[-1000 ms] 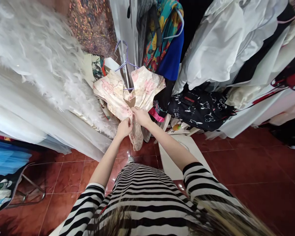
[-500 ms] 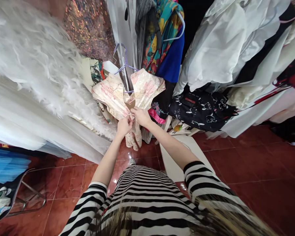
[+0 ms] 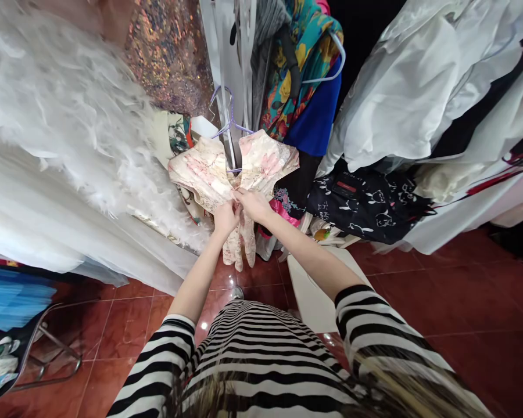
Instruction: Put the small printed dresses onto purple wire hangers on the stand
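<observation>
A cream top with pink flowers hangs on a purple hanger in front of me. At the lower end of its neck opening, my left hand is closed in a pinch on the fabric. My right hand pinches the front edge just beside it, the fingertips of both hands touching. Whatever small part lies between the fingers is hidden. Below my hands dangle two narrow fabric ends.
White feathery gowns fill the left side. White garments and a black printed bag hang on the right. Underneath stands a white stool on the red tiled floor. A metal-framed chair is at lower left.
The two front edges of the top have come together at my fingers, narrowing the gap below the neck. My hands have moved closer to each other. The view has shifted slightly.
</observation>
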A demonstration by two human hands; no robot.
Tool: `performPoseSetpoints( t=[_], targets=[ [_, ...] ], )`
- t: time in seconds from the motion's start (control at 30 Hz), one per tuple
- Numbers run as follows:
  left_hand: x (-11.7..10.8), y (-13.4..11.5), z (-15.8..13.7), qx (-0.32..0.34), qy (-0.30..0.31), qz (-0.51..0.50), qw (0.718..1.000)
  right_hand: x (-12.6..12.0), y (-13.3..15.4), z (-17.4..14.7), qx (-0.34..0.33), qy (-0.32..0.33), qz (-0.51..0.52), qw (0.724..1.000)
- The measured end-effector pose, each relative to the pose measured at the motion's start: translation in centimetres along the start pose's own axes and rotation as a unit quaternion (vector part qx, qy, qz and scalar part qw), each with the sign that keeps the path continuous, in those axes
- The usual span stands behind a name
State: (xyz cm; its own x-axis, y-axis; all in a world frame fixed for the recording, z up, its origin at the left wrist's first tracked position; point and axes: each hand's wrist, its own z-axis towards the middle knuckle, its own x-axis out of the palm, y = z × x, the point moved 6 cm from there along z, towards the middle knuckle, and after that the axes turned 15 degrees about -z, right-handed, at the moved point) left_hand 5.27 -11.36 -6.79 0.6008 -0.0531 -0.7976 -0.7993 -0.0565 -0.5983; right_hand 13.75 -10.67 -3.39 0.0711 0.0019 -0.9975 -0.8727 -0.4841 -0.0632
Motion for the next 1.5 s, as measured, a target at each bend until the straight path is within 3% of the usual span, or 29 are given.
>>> performPoseSetpoints(
  t=[0.2, 0.33, 0.57, 0.83, 1.13, 1.27, 1.5],
  targets=[
    [0.8, 0.9, -0.2, 0.015, 0.038, 0.004, 0.999, -0.5, -2.0, 2.5, 0.033, -0.010, -0.006, 0.999],
    [-0.1, 1.0, -0.1, 0.016, 0.066, 0.028, 0.997, -1.4, -1.9, 3.5, 0.062, -0.033, -0.009, 0.997],
    [-3.1, -0.6, 2.2, 0.006, -0.006, 0.023, 1.000, -2.1, -1.0, 3.1, 0.039, -0.019, -0.048, 0.998],
    [-2.6, -2.1, 3.3, 0.019, -0.011, 0.062, 0.998, -2.9, -1.5, 3.1, 0.042, -0.021, -0.047, 0.998],
    [-2.3, -1.9, 2.6, 0.045, 0.013, 0.101, 0.994, -3.8, -2.8, 5.1, 0.070, -0.038, -0.041, 0.996],
    [-2.9, -1.9, 2.4, 0.050, 0.014, 0.114, 0.992, -3.7, -2.5, 5.4, 0.081, -0.041, -0.041, 0.995],
    [-5.0, -2.9, 4.7, 0.030, -0.041, 0.090, 0.995, -4.4, -2.0, 5.0, 0.051, -0.039, -0.014, 0.998]
  ],
)
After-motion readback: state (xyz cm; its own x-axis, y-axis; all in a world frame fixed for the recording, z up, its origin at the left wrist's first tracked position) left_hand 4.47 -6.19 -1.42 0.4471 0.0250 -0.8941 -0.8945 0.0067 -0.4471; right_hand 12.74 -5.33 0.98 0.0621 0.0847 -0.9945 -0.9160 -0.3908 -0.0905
